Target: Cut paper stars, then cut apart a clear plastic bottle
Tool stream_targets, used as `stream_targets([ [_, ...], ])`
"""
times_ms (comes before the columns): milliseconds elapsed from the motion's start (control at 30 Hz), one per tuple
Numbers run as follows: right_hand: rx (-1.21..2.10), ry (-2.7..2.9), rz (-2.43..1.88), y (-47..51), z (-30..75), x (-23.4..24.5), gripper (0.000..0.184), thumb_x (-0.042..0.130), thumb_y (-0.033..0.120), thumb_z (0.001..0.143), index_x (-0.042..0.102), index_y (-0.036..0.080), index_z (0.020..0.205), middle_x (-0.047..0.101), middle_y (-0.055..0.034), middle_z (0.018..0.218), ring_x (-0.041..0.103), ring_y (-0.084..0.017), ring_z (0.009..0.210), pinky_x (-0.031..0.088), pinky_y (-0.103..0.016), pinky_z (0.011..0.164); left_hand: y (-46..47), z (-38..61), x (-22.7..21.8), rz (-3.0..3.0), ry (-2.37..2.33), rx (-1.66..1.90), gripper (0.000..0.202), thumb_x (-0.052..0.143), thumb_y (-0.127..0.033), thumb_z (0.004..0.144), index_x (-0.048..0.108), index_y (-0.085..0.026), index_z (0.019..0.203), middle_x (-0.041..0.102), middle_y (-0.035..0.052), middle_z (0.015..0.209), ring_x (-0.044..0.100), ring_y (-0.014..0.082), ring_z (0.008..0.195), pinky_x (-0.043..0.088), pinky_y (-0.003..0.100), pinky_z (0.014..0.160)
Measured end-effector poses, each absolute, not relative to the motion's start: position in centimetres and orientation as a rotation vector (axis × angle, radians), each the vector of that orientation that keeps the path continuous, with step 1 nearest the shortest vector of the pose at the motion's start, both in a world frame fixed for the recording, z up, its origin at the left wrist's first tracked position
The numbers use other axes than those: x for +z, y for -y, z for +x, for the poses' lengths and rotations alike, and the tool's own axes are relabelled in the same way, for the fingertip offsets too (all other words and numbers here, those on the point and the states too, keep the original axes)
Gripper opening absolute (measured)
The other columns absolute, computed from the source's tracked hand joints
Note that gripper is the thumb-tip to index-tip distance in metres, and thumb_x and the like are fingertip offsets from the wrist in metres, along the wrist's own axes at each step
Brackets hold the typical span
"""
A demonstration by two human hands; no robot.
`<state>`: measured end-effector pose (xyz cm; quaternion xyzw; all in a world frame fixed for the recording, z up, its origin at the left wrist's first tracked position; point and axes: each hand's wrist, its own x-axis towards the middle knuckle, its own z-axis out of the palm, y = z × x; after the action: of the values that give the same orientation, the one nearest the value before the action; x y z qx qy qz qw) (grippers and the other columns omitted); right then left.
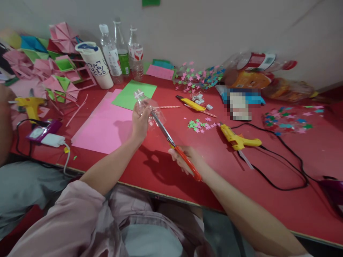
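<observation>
My left hand (140, 119) is closed around the neck end of a clear plastic bottle (139, 95), which looks cut off below. It is held tilted above the red table. My right hand (187, 159) grips red-handled scissors (184, 160), whose long metal blades point up and left to the bottle. The blade tips reach the bottle beside my left fingers; whether they are cutting it I cannot tell. Under and beside my left hand lie a pink paper sheet (107, 125) and a green sheet (131, 93).
A yellow glue gun (238, 139) with a black cord lies right, near loose paper stars (199, 125) and a yellow utility knife (190, 103). Several bottles (111, 57) and a tumbler (96, 67) stand behind. Another glue gun (30, 104), a power strip (43, 130) and another person's arm (4, 121) are left.
</observation>
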<state>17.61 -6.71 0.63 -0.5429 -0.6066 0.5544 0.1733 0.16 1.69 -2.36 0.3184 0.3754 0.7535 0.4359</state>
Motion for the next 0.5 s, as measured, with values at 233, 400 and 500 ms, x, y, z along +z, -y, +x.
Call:
stream_targets([
  [233, 1.611, 1.734, -1.536, 6.23, 17.79, 0.28, 0.04, 0.056, 0.055, 0.078, 0.043, 0.022, 0.06, 0.036, 0.0091, 0.037, 0.036, -0.007, 0.03, 0.032, -0.021, 0.037, -1.71, 0.21, -2.36, 0.787, -0.916, 1.877, 0.022, 0.067, -0.027, 0.072, 0.053, -0.023, 0.088, 0.057, -0.005, 0.065, 0.057, 0.0086, 0.056, 0.05, 0.026, 0.061],
  [400, 1.652, 1.746, -1.477, 6.07, 17.95, 0.25, 0.044, 0.058, 0.061, 0.076, 0.044, 0.022, 0.063, 0.036, 0.0095, 0.04, 0.037, -0.007, 0.032, 0.035, -0.022, 0.04, -1.77, 0.49, -2.9, 0.852, -0.951, 1.863, 0.024, 0.07, -0.028, 0.07, 0.054, -0.023, 0.088, 0.057, -0.0037, 0.069, 0.055, 0.0082, 0.057, 0.046, 0.024, 0.057],
  [500, 1.607, 1.716, -1.487, 6.43, 17.89, 0.46, 0.046, 0.057, 0.064, 0.076, 0.044, 0.021, 0.064, 0.035, 0.0098, 0.041, 0.036, -0.006, 0.032, 0.035, -0.022, 0.04, -1.72, 0.58, -3.06, 0.867, -0.955, 1.849, 0.026, 0.071, -0.029, 0.07, 0.054, -0.023, 0.089, 0.058, -0.0031, 0.072, 0.055, 0.0084, 0.059, 0.046, 0.024, 0.058],
])
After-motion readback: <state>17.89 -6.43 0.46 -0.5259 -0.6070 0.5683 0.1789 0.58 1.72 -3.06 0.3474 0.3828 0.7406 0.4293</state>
